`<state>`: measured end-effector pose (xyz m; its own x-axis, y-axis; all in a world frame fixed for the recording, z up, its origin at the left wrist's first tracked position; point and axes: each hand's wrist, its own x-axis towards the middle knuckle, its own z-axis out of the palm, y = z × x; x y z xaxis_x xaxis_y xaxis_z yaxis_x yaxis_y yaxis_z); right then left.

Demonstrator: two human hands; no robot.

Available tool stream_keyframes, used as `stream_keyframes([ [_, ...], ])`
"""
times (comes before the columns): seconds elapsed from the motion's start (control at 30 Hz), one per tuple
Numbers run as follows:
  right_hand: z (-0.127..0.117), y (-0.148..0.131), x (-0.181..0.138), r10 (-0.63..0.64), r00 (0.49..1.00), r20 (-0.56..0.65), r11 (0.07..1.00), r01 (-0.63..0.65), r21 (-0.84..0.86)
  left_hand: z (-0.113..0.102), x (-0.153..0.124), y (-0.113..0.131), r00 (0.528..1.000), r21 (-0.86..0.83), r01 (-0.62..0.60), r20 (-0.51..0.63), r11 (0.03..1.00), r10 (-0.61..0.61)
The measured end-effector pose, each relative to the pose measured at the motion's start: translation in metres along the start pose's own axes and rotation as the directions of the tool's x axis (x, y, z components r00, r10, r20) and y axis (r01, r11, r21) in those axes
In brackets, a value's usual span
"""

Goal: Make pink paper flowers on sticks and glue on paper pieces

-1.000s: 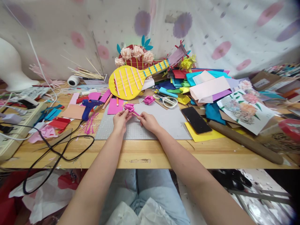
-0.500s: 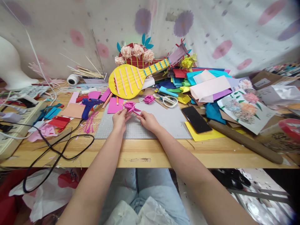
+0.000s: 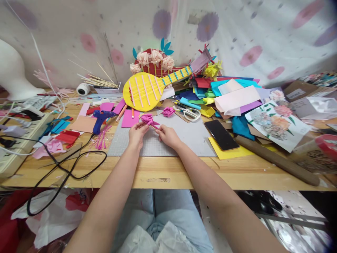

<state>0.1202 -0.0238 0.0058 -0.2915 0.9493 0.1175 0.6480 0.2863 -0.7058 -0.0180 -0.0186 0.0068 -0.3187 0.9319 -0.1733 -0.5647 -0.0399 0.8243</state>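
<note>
Both of my hands meet over a grey cutting mat (image 3: 184, 138) on a wooden table. My left hand (image 3: 137, 133) and my right hand (image 3: 168, 136) together hold a small pink paper flower (image 3: 147, 119) on a thin stick, fingers pinched at its base and stem. A second pink paper flower (image 3: 167, 111) lies just beyond on the mat. A yellow paper guitar (image 3: 147, 89) with pink strings leans behind them.
A blue glue gun (image 3: 99, 118) with a black cable (image 3: 65, 168) lies to the left. White-handled scissors (image 3: 190, 113), a black phone (image 3: 221, 134), a heap of coloured paper (image 3: 231, 96), a flower print (image 3: 275, 121) and a brown cardboard tube (image 3: 276, 160) fill the right side.
My hands and the pink flower have shifted slightly away from me along the mat; the flower has turned a little between my fingers.
</note>
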Motion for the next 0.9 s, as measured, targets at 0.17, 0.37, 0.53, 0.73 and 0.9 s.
stream_keyframes([
  [0.17,0.001,0.0019,0.0002,-0.02,0.999,0.028,1.0,0.02,0.02,-0.0007,0.0003,-0.0008,1.0,0.05,-0.016,-0.015,0.999,0.017],
  [0.37,-0.0011,0.0018,-0.0003,-0.033,0.999,0.041,0.999,0.031,0.034,-0.002,0.0008,-0.0009,1.0,0.062,0.014,-0.026,0.998,-0.013],
  [0.53,-0.0022,0.001,-0.0002,-0.016,0.999,0.031,0.999,0.015,0.036,-0.0012,0.0007,0.0,0.998,0.042,0.055,-0.022,0.998,-0.054],
  [0.73,-0.0035,0.0002,-0.0012,-0.024,0.998,0.05,0.997,0.021,0.069,-0.0006,-0.0012,0.0046,0.997,0.058,0.076,-0.012,0.995,-0.075],
  [0.9,-0.0039,0.0013,-0.0016,-0.03,0.996,0.087,0.995,0.022,0.095,-0.0009,-0.002,0.0053,0.997,0.093,0.071,-0.001,0.993,-0.071],
])
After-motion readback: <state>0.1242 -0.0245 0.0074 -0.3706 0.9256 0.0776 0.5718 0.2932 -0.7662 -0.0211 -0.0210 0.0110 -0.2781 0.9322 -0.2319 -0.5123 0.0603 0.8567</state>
